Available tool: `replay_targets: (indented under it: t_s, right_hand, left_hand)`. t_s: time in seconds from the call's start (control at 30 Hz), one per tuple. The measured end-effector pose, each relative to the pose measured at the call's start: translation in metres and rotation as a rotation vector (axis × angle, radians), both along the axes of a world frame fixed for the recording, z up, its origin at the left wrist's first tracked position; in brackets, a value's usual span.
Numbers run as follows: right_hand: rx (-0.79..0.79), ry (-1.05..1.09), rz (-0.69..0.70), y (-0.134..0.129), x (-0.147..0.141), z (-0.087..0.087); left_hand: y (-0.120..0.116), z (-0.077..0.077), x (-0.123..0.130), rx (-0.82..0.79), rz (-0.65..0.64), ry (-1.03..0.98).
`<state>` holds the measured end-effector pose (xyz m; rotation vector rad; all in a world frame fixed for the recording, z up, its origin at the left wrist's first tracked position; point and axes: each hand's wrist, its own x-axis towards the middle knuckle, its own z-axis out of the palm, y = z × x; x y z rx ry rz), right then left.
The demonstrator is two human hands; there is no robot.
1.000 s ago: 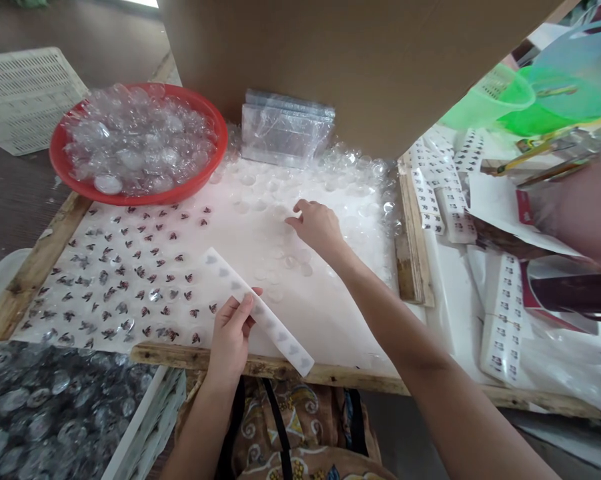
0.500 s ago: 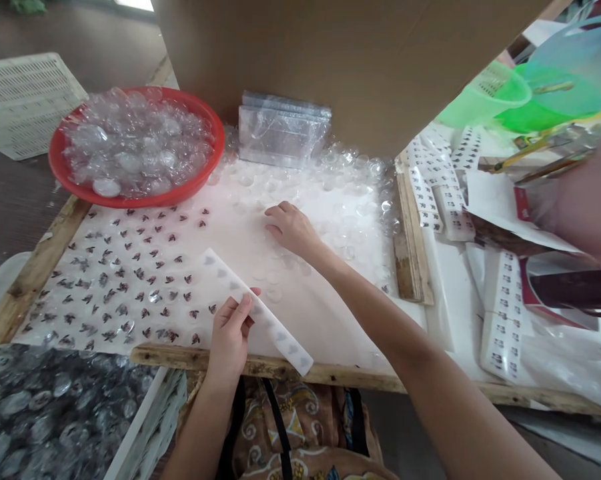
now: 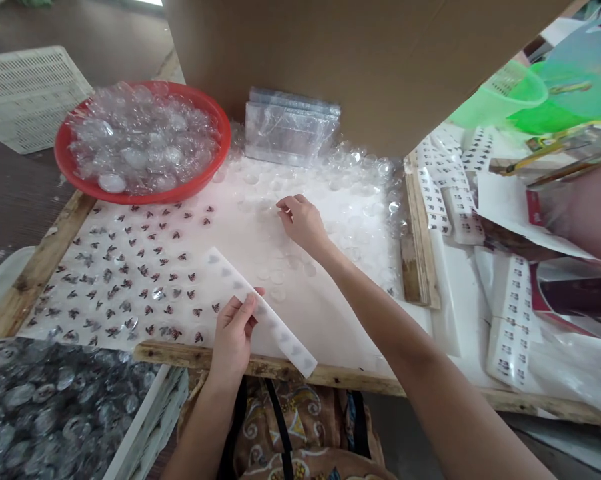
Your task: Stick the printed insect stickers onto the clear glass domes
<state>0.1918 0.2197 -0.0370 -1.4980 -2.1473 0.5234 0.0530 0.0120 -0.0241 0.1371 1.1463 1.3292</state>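
Note:
My left hand (image 3: 236, 327) pinches a white strip of stickers (image 3: 285, 337), with faint grey heart-like marks along it, near the table's front edge. Over the middle of the white table surface (image 3: 330, 327), my right hand (image 3: 301, 221) has its thumb and forefinger brought together. Whatever sits between those fingertips, perhaps a clear piece, is too faint to make out. Clear round plastic pieces (image 3: 278, 275) lie below and around it. To the left, many clear pieces bearing small dark printed motifs (image 3: 143, 270) are spread in loose rows.
A red basin (image 3: 223, 157) heaped with clear plastic pieces stands at the back left. Clear flat packs (image 3: 291, 133) lean on a large cardboard box (image 3: 350, 60). Wooden strips (image 3: 415, 253) edge the work area. Sticker sheets (image 3: 511, 320) lie right. A crate of clear pieces (image 3: 45, 407) sits lower left.
My right hand has shifted slightly right, its thumb and forefinger now closer together. My left hand still holds the strip in nearly the same place. The whole view has shifted a little.

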Motion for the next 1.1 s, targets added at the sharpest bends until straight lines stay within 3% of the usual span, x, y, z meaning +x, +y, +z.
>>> replay_targets:
  t_s: [0.27, 0.43, 0.63, 0.73, 0.9, 1.0, 1.1]
  right_hand:
    - [-0.021, -0.192, 0.055, 0.006, -0.004, -0.005]
    - [0.010, -0.187, 0.046, 0.006, -0.002, -0.003]
    - [0.036, -0.173, 0.160, 0.012, -0.011, -0.009]
    - [-0.015, -0.058, 0.112, 0.015, -0.011, -0.007]
    - [-0.235, 0.241, -0.022, 0.021, 0.002, 0.000]
    - [-0.169, 0.237, -0.040, 0.022, 0.004, -0.001]
    - [-0.035, 0.149, 0.053, 0.019, -0.008, -0.005]
  left_hand:
    - [0.000, 0.000, 0.000, 0.001, 0.014, 0.001]
    - [0.000, -0.001, 0.000, 0.005, 0.017, 0.010]
    - [0.000, 0.001, 0.000, -0.005, 0.009, -0.003]
    - [0.000, 0.001, 0.000, -0.008, 0.015, -0.009]
    - [-0.001, -0.001, -0.001, 0.004, 0.006, -0.008]
    - [-0.001, -0.002, 0.000, 0.001, -0.007, -0.011]
    - [-0.001, -0.001, 0.000, -0.005, -0.016, -0.014]
